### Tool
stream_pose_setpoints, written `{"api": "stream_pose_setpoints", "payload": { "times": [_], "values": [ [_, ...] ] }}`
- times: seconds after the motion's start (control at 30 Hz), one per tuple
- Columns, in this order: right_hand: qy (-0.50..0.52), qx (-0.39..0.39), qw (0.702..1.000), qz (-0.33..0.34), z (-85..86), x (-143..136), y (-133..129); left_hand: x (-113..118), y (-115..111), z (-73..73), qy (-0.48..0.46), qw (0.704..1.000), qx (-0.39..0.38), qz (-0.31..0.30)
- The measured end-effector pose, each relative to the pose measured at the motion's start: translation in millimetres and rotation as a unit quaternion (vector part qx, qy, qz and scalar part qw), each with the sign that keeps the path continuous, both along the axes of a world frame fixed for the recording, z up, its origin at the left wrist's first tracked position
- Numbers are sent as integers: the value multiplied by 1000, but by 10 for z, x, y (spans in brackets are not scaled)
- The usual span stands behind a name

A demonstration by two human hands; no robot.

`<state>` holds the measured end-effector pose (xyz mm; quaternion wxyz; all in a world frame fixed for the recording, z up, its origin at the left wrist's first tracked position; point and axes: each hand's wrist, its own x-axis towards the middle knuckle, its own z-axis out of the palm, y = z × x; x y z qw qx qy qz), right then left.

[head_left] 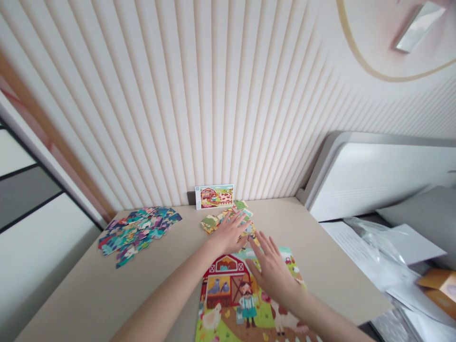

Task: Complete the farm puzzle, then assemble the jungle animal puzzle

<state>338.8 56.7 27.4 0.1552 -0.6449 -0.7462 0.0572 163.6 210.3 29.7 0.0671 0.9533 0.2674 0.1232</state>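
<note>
My left hand (pixel 230 233) reaches over a small heap of yellow and green puzzle pieces (pixel 210 223), its fingers stretched out and partly covering them. Just to its right, my right hand (pixel 270 261) hovers palm down with fingers spread above the farm puzzle picture (pixel 221 304). That picture lies flat at the front of the table and shows a red barn, a farmer, a hen and a cow. Behind the heap, a small card (pixel 215 196) with the same farm scene leans upright against the wall. Neither hand visibly grips a piece.
A pile of blue and purple puzzle pieces (pixel 142 231) is spread on the left of the table (pixel 160 280). The ribbed wall (pixel 199 95) rises at the table's back edge. To the right are a bed headboard (pixel 388 175), papers and plastic wrap (pixel 377 242), and an orange box (pixel 440 287).
</note>
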Motion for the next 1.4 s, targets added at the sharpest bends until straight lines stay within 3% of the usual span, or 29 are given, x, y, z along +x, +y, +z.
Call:
{"api": "stream_pose_setpoints", "payload": {
  "times": [0.1,0.2,0.43,0.9,1.17,1.4],
  "values": [
    [-14,-46,997,68,-114,-173,-635,263,44,-31,17,1000,-14,-13],
    [-26,-76,993,85,-220,-300,-855,455,90,-123,35,999,-28,-11],
    [-21,-57,994,95,-210,-103,-875,400,185,-256,79,995,-53,-14],
    [-1,-127,984,128,33,530,-1023,-22,322,-225,103,992,-63,-36],
    [-11,-91,986,141,-4,979,-966,-105,333,-232,110,991,-57,-48],
    [-20,-112,982,148,30,1454,-855,-203,261,-237,126,988,-70,-54]
  ]
}}
